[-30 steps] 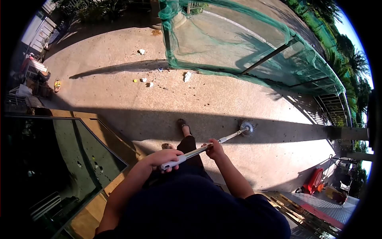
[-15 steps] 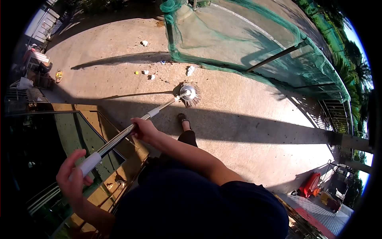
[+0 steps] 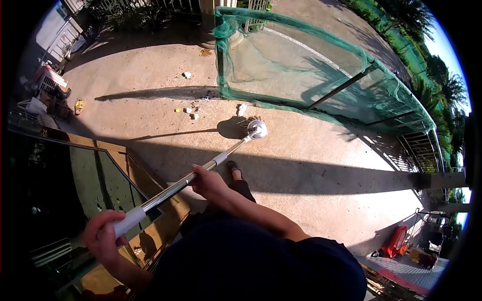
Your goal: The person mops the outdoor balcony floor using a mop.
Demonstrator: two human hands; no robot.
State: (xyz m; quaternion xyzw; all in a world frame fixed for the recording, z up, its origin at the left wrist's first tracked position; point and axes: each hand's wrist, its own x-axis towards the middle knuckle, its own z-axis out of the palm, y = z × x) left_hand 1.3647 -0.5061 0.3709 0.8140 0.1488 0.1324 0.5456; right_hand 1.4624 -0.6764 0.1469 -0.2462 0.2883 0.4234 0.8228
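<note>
A spin mop with a metal pole (image 3: pixel 175 188) and a round pale head (image 3: pixel 257 129) slants across the view, its strings fanned out at the far side. My right hand (image 3: pixel 210 183) is closed around the middle of the pole. At the near end, the fingers of my left hand (image 3: pixel 104 236) curl round the white grip (image 3: pixel 129 222). The mop's shadow (image 3: pixel 231 128) falls beside the head, apart from it, so the head appears raised off the concrete. Just beyond it lie a white crumpled scrap (image 3: pixel 242 109), smaller white scraps (image 3: pixel 194 116) and a yellow bit (image 3: pixel 177 110).
Green netting on a frame (image 3: pixel 321 95) stands ahead to the right. A dark glass panel (image 3: pixel 105 175) with cardboard (image 3: pixel 170 210) is close on my left. My shoe (image 3: pixel 233 165) is on the concrete floor (image 3: pixel 321 145). Farther right sits a red object (image 3: pixel 396 241).
The mop head has shifted to the right and up off the floor, its shadow now more separate. Both hands moved right with the pole. My left fingers, spread before, have closed more around the grip.
</note>
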